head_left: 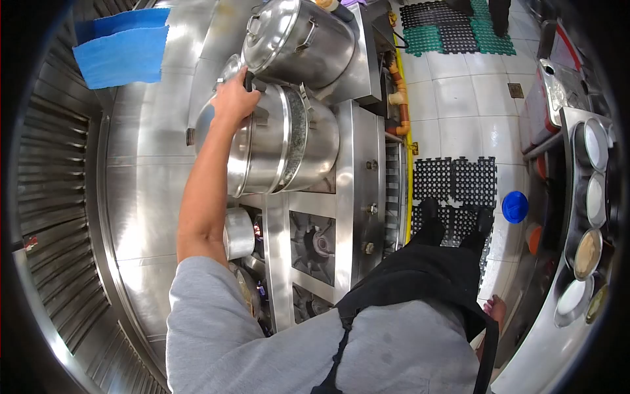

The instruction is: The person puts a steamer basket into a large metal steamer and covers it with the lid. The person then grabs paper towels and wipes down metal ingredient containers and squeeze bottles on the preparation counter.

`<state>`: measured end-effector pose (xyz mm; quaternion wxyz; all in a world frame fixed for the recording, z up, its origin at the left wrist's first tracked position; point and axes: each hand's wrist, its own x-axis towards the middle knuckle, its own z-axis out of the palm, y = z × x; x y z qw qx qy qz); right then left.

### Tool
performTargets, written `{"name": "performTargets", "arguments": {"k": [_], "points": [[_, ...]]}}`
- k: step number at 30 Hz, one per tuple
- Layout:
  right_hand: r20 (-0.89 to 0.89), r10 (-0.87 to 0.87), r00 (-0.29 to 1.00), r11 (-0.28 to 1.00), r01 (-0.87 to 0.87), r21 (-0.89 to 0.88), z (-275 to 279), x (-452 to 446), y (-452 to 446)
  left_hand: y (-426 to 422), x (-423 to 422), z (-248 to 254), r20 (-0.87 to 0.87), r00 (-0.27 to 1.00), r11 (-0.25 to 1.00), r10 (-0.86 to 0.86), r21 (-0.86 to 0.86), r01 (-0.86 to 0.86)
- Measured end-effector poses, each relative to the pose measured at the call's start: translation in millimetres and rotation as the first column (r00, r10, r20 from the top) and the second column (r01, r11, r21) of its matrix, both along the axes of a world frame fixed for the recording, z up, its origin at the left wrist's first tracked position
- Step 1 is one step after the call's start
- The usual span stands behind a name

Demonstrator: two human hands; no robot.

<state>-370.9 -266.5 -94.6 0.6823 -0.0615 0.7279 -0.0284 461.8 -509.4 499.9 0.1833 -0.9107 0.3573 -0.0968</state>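
My left hand point(235, 98) reaches out to a large steel pot point(262, 141), its fingers closed around a black handle point(248, 81). What the handle belongs to is partly hidden by the hand. Steam or bubbly liquid shows in a curved gap between this pot's metal rims. A second big pot point(328, 49), with a shiny steel lid point(272, 33), stands just beyond. My right hand point(495, 307) hangs low at my side, beside the black apron, with its fingers apart and nothing visible in it.
Near me, the stove point(349, 217) has a bare burner point(320, 243) and a small pot point(239, 233). Blue cloths point(121, 56) lie at the upper left. Black mats point(455, 180) and a blue round object point(515, 207) are at right, beside a counter point(535, 328) holding round containers.
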Motion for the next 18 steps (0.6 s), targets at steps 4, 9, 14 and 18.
{"name": "performTargets", "arguments": {"k": [4, 9, 14, 18], "points": [[0.009, 0.006, 1.0, 0.991, -0.005, -0.134, 33, 24, -41, 1, -5, -7, 0.1, 0.993, 0.998, -0.068, 0.011, 0.067], [-0.008, -0.018, 1.0, 0.994, 0.017, -0.112, 45, 13, -49, -9, -15, -28, 0.099, 0.991, 0.996, -0.088, 0.019, 0.086], [-0.057, 0.07, 0.996, 0.997, -0.071, -0.012, 48, -18, -22, -8, -8, -70, 0.16, 0.962, 0.966, -0.22, -0.103, 0.238], [-0.071, 0.168, 0.983, 0.985, -0.165, 0.046, 50, -30, 0, 31, -77, -98, 0.286, 0.809, 0.718, -0.514, -0.372, 0.588]]}}
